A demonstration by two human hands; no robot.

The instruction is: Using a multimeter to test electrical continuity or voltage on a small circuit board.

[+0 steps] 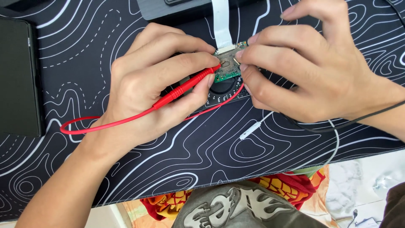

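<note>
Clearly my biggest worry starts with the worktop mat [126, 38], slick under the black meter [223, 90], which could slide. On it, my left hand [143, 84] has a tight grip around the red probe [185, 86], its tip touching the small green circuit board [228, 67]. My right hand [312, 63] pinches the board's edge above the meter. I judge a slipped tip could bridge contacts, or strain the white ribbon cable [221, 21].

Glossy red plastic probe [185, 87], matt cloth-topped mat [177, 147], green circuit board [228, 67].
</note>
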